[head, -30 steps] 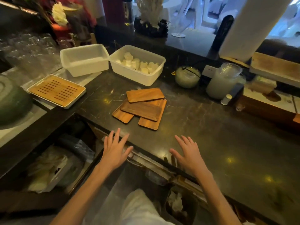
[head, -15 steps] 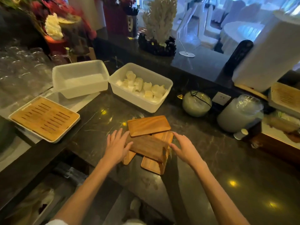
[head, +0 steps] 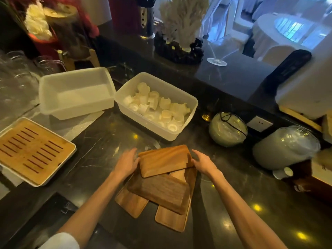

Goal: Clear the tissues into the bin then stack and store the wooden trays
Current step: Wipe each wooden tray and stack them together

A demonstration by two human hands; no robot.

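The worktop (head: pixel 100 141) is black stone with thin pale veins and small yellow glints of light. On it the top wooden tray (head: pixel 164 160) is warm honey-brown with a fine grain; the tray under it (head: pixel 159 192) is a darker walnut brown with streaked grain, and the two lowest trays (head: pixel 132 203) (head: pixel 170 220) are orange-tan. The slatted tray (head: pixel 34 151) is golden bamboo with dark red-brown slots in a white frame. Both plastic tubs (head: pixel 75 92) (head: pixel 179 130) are milky white.

Four wooden trays (head: pixel 164 159), two plastic tubs (head: pixel 75 105).
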